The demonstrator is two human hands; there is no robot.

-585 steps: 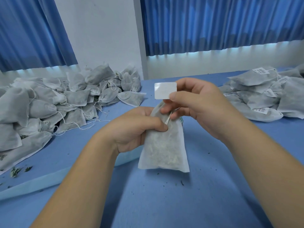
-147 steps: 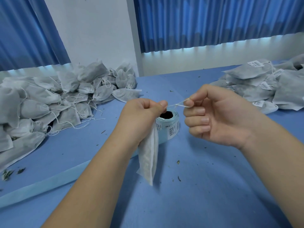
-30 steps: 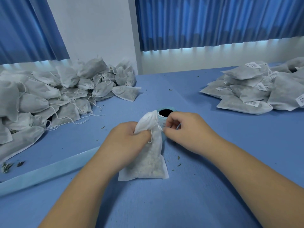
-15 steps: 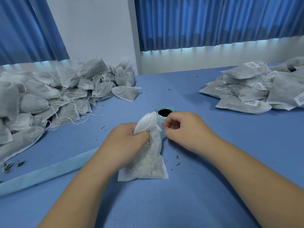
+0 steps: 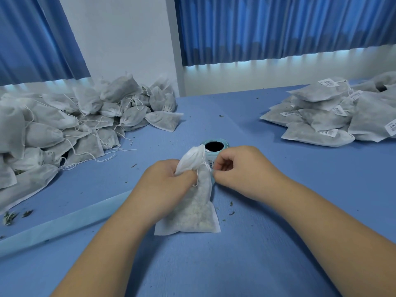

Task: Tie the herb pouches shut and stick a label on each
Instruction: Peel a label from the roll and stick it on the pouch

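Observation:
A white fabric herb pouch (image 5: 192, 213) stands upright on the blue table (image 5: 267, 243), its bottom edge resting on the surface. My left hand (image 5: 165, 185) grips the gathered neck of the pouch. My right hand (image 5: 242, 170) sits just right of the neck, its fingers curled and pinching the thin white drawstring (image 5: 205, 166). Right behind the pouch stands a roll of labels (image 5: 215, 148) with a light blue rim and a dark core; a printed label shows on its side.
A big heap of unlabelled pouches (image 5: 64, 127) with loose strings fills the left side. A stack of labelled pouches (image 5: 334, 116) lies at the right. A pale blue strip (image 5: 64, 226) of backing paper runs across the near left. Herb crumbs dot the table.
Both hands have stayed at the pouch's neck over the last second, with only small finger movement. Earlier the pouch hung in the air with the string pulled out sideways; now it stands on the table.

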